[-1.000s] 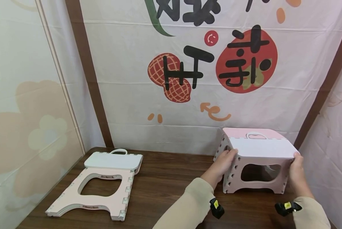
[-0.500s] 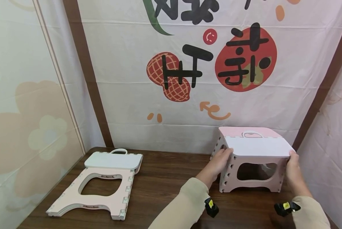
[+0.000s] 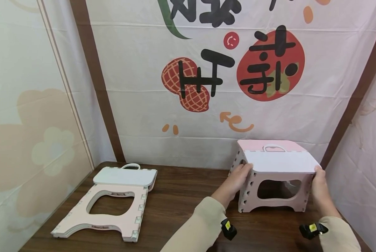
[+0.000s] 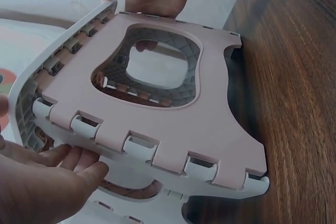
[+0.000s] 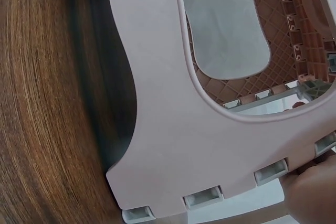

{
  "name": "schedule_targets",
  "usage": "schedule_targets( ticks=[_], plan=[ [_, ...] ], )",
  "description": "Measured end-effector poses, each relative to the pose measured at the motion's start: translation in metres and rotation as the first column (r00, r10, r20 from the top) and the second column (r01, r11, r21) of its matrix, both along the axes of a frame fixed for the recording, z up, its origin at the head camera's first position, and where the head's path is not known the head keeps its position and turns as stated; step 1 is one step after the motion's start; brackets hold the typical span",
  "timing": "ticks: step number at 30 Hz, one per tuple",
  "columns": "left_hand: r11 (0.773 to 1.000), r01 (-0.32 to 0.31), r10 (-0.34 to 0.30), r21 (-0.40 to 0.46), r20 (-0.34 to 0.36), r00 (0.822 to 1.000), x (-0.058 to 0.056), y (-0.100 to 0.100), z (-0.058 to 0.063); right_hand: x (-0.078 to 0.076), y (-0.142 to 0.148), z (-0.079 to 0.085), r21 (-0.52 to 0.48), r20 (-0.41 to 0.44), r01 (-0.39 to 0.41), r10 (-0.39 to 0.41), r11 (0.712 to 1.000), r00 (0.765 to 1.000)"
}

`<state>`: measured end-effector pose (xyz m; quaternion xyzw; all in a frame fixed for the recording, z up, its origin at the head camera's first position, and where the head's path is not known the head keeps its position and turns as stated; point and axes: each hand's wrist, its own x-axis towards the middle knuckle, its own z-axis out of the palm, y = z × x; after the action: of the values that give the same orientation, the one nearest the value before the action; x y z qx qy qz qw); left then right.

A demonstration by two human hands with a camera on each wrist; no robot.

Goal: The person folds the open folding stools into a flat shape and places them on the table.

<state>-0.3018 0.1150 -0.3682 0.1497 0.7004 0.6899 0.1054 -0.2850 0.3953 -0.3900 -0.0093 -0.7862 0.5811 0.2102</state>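
Note:
An unfolded step stool (image 3: 279,161) with a pink and white top and pale pink legs stands at the right of the dark wooden table. My left hand (image 3: 236,178) holds its left side just below the top. My right hand (image 3: 320,187) grips the opposite side near the front right corner. In the left wrist view, the left fingers (image 4: 79,158) curl in at the hinged side under the top edge. Only part of the right hand (image 5: 312,190) shows at the edge of the right wrist view, beside the leg panel.
On the table's left lies a folded stool (image 3: 109,218) with a pale pink frame and a white handle. A printed cloth wall (image 3: 175,150) hangs behind the table (image 3: 175,196), and more cloth encloses the left and right sides.
The unfolded stool has slid a little to the left, still upright, with both hands moving along with it. The folded stool has stayed put.

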Motion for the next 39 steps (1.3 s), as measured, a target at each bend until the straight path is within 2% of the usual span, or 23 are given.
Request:
schedule_targets(
  ticks=[5, 8, 11, 18, 26, 39],
  plan=[
    [1.0, 0.003, -0.003, -0.003, -0.004, 1.0, 0.0, -0.006, 0.0, 0.002, -0.001, 0.001, 0.053, 0.038, -0.013, 0.011, 0.999, 0.999],
    [1.0, -0.005, 0.005, 0.0, 0.003, 1.0, 0.0, -0.007, -0.001, 0.003, -0.003, 0.002, 0.069, 0.071, 0.005, -0.01, 0.998, 0.997],
    [1.0, -0.011, 0.011, -0.001, -0.002, 1.0, 0.0, -0.009, -0.003, 0.003, -0.005, 0.002, 0.06, 0.083, 0.025, -0.03, 0.998, 0.996],
    [1.0, -0.009, 0.01, 0.007, -0.031, 0.999, -0.002, -0.016, -0.003, 0.001, -0.011, 0.002, 0.046, 0.098, -0.003, -0.001, 0.999, 0.995],
    [1.0, 0.001, -0.002, -0.012, -0.032, 0.999, -0.002, -0.027, -0.001, 0.001, -0.018, 0.003, 0.055, 0.083, -0.05, 0.045, 0.997, 0.996],
    [1.0, -0.003, 0.002, -0.024, -0.039, 0.999, -0.003, -0.033, -0.003, 0.0, -0.021, -0.001, 0.079, 0.052, -0.057, 0.052, 0.995, 0.997]
  ],
)
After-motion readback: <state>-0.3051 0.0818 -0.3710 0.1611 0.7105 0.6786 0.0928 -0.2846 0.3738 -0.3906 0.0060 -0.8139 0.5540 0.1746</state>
